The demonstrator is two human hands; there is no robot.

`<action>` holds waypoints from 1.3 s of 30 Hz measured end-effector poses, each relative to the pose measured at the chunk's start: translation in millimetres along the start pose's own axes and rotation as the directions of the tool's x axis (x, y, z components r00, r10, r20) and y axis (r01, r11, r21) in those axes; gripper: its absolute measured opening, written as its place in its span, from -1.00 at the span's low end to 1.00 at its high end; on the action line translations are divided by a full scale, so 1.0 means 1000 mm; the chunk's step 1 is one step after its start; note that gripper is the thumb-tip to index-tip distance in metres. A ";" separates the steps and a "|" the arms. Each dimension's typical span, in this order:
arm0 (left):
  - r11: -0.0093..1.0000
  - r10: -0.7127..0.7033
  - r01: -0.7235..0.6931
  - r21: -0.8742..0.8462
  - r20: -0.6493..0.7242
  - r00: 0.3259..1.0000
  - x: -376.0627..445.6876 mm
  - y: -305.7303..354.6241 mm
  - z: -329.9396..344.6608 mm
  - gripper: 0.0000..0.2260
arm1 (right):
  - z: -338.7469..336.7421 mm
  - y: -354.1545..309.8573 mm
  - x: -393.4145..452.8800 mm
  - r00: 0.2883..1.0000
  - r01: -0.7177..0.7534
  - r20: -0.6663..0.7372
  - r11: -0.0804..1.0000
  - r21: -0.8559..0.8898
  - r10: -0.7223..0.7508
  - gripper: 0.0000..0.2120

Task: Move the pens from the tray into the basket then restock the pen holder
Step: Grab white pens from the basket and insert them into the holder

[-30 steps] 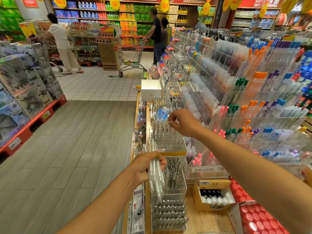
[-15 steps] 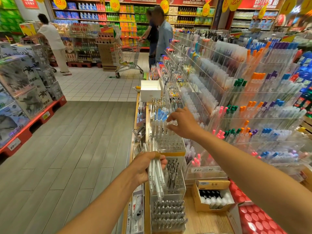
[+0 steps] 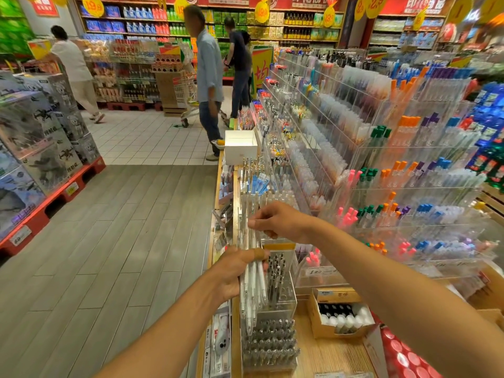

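Note:
My left hand point(image 3: 237, 271) grips a bundle of white pens point(image 3: 252, 293), held upright over the front edge of the display counter. My right hand point(image 3: 283, 222) reaches across from the right, and its fingertips pinch the top end of one pen in that bundle. Just behind the bundle stands a clear pen holder point(image 3: 283, 293) with dark-tipped pens. Another clear pen holder point(image 3: 268, 347) full of silver-tipped pens is nearer to me. A further holder with white pens point(image 3: 255, 200) sits beyond my right hand.
Tiered clear racks of coloured pens point(image 3: 381, 186) fill the right side. A white box point(image 3: 240, 150) stands at the counter's far end, and a cardboard box of small bottles point(image 3: 341, 317) at the near right. Shoppers and a person in a blue shirt point(image 3: 210, 77) stand down the aisle.
My right hand has drawn back from the far holder to the top of the bundle in my left hand. The person in the blue shirt has walked closer.

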State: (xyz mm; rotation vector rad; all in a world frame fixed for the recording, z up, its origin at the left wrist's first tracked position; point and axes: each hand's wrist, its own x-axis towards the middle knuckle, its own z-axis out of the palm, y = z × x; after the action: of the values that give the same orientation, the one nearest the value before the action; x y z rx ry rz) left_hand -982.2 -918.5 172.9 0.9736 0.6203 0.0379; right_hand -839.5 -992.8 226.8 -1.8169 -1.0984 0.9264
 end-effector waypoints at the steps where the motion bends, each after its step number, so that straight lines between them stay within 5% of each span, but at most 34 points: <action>1: 1.000 -0.005 0.005 0.000 -0.001 1.000 0.000 -0.001 0.000 -0.58 | -0.002 0.000 -0.001 1.000 -0.021 0.022 0.999 0.025 0.020 -0.77; 9: 0.999 -0.012 0.016 -0.031 0.144 0.989 -0.006 -0.001 -0.004 -0.79 | -0.021 -0.001 -0.004 0.988 -0.118 0.122 0.970 0.214 0.093 -0.82; 16: 1.000 0.011 -0.009 -0.011 0.200 0.980 -0.007 0.000 -0.004 -0.78 | -0.036 0.003 0.000 0.998 -0.066 0.058 0.748 0.660 0.037 -0.78; 20: 1.000 0.011 -0.007 -0.020 0.200 0.980 -0.006 0.000 -0.006 -0.78 | -0.037 0.009 0.002 0.997 -0.043 0.077 0.712 0.701 -0.016 -0.76; 25: 1.000 -0.026 0.028 -0.007 0.158 0.987 -0.005 0.000 -0.010 -0.91 | -0.051 0.000 0.009 0.958 0.206 -0.281 0.794 0.572 -0.046 -0.86; 29: 0.994 -0.066 0.076 -0.078 0.130 0.989 -0.002 -0.002 -0.015 -0.94 | -0.060 -0.009 0.014 0.818 0.259 -0.557 0.957 0.128 -0.146 -0.95; 33: 0.993 -0.079 0.087 -0.079 0.107 0.991 0.003 -0.003 -0.018 -0.92 | -0.054 -0.010 0.020 0.796 0.141 -0.542 0.953 -0.266 -0.270 -0.85; 39: 0.992 -0.083 0.089 -0.086 0.078 0.994 0.003 0.001 -0.018 -0.94 | -0.044 0.001 0.030 0.850 0.075 -0.450 0.908 -0.412 -0.275 -0.93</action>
State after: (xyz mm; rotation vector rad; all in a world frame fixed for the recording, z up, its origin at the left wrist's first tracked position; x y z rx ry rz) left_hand -988.2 -903.2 164.9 0.8576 0.5869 -0.0466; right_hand -789.7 -976.7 238.0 -2.0599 -1.1295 0.0985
